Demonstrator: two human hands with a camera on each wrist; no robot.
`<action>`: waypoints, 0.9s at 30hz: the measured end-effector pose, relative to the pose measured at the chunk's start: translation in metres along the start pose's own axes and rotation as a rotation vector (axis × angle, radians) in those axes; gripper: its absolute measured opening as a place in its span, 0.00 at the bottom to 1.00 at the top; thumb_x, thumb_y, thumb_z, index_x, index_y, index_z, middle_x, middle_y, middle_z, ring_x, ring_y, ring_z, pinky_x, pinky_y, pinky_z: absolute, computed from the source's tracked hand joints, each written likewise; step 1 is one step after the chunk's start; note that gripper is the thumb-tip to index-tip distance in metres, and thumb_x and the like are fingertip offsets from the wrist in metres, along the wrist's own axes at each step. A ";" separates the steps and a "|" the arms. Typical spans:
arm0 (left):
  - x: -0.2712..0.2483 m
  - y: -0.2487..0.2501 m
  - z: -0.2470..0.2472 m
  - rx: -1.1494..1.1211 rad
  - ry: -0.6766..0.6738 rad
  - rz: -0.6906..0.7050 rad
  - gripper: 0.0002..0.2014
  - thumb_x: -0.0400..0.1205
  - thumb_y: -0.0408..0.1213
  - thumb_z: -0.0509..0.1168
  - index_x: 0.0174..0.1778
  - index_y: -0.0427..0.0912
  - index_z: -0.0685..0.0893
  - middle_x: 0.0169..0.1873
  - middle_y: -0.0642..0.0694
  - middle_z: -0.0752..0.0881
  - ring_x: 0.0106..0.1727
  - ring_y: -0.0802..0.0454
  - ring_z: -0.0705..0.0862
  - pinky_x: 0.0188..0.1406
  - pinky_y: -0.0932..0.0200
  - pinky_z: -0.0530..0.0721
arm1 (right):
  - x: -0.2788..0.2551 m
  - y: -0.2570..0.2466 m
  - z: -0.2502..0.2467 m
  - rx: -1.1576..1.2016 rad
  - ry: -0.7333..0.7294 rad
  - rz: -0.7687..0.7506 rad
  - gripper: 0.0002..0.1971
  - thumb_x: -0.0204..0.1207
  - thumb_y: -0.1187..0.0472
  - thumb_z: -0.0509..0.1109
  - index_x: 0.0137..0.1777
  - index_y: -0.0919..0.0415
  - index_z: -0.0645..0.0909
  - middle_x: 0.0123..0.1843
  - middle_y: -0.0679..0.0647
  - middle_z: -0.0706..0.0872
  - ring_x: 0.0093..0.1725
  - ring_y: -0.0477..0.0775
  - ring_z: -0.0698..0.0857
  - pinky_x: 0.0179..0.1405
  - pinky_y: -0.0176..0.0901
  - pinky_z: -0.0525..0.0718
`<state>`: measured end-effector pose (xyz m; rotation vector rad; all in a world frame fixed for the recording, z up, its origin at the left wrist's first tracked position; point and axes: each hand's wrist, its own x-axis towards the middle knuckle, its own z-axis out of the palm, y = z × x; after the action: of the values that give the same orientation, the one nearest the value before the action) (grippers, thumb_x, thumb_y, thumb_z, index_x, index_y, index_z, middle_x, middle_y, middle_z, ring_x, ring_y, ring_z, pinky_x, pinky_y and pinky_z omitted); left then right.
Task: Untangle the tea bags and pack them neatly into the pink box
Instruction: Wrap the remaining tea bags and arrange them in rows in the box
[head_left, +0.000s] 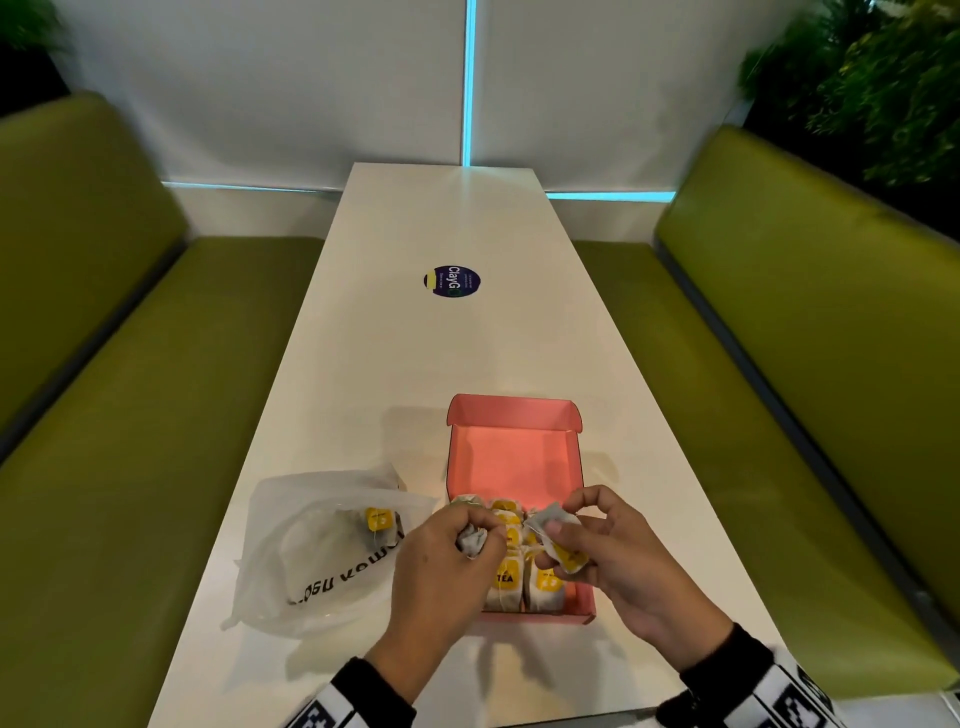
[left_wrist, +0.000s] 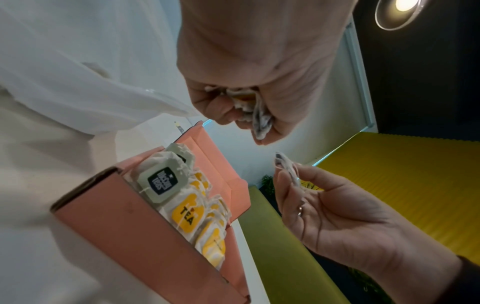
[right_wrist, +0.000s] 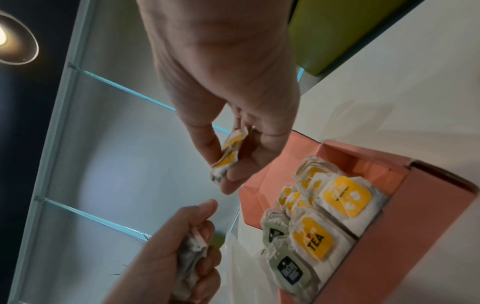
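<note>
Head view: nearest the camera, at 6 o'clock, two patterned sleeves (head_left: 358, 696) lead to both hands above the near end of the pink box (head_left: 584, 597). Left hand (head_left: 441, 566) has its fingers curled round a crumpled tea bag (head_left: 471, 543). Right hand (head_left: 618, 566) pinches a second tea bag (head_left: 558, 540), its yellow tag showing below the thumb. The two bags sit just beside each other; whether a string links them cannot be told. The box is open, lid (head_left: 514, 413) up at 12 o'clock, on the white tabletop (head_left: 452, 338). Packed tea bags (head_left: 506, 574) fill the near half in rows; the far half shows bare pink floor. At 9 o'clock of the box lies a clear plastic bag (head_left: 311, 551) with at least one yellow-tagged bag inside.

Left wrist view: left hand (left_wrist: 249, 82) clutches its bag (left_wrist: 259, 121) in a closed fist. Right hand (left_wrist: 324, 205) at 4 o'clock holds paper between thumb and fingers (left_wrist: 281, 179). The packed bags (left_wrist: 187, 214) stand on edge, one with a green tag (left_wrist: 162, 183).

Right wrist view: right hand (right_wrist: 233, 92) pinches the yellow-tagged bag (right_wrist: 228, 156); left hand (right_wrist: 176, 246) grips the other bag at 7 o'clock. Box (right_wrist: 389, 246) at 4 o'clock, bags in two tidy rows.

Judgement: roughly half done. Remaining: part this pair, seat both, empty the plastic bag.
</note>
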<state>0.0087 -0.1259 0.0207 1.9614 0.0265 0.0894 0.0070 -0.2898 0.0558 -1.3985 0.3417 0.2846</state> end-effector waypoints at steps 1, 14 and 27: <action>0.000 0.001 0.000 -0.024 -0.022 -0.011 0.09 0.74 0.38 0.73 0.30 0.54 0.83 0.31 0.62 0.86 0.34 0.63 0.83 0.38 0.64 0.81 | 0.000 0.001 0.000 0.009 -0.004 -0.005 0.12 0.72 0.73 0.71 0.50 0.63 0.72 0.33 0.56 0.89 0.29 0.57 0.87 0.28 0.41 0.82; 0.002 0.016 0.006 -0.377 -0.171 -0.362 0.09 0.74 0.34 0.74 0.29 0.48 0.89 0.28 0.54 0.87 0.35 0.58 0.84 0.34 0.68 0.79 | 0.002 0.014 0.005 -0.082 0.053 -0.214 0.10 0.66 0.79 0.73 0.42 0.66 0.82 0.34 0.55 0.89 0.34 0.47 0.86 0.33 0.36 0.84; 0.004 0.029 -0.001 -0.828 -0.245 -0.728 0.07 0.77 0.33 0.68 0.33 0.43 0.81 0.27 0.47 0.80 0.17 0.58 0.67 0.13 0.70 0.58 | 0.001 0.012 -0.002 -0.150 -0.071 -0.382 0.10 0.66 0.76 0.74 0.41 0.63 0.81 0.31 0.50 0.82 0.34 0.48 0.79 0.34 0.39 0.79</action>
<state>0.0116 -0.1359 0.0485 1.0346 0.4630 -0.5383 0.0028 -0.2895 0.0444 -1.5638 -0.0099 0.0455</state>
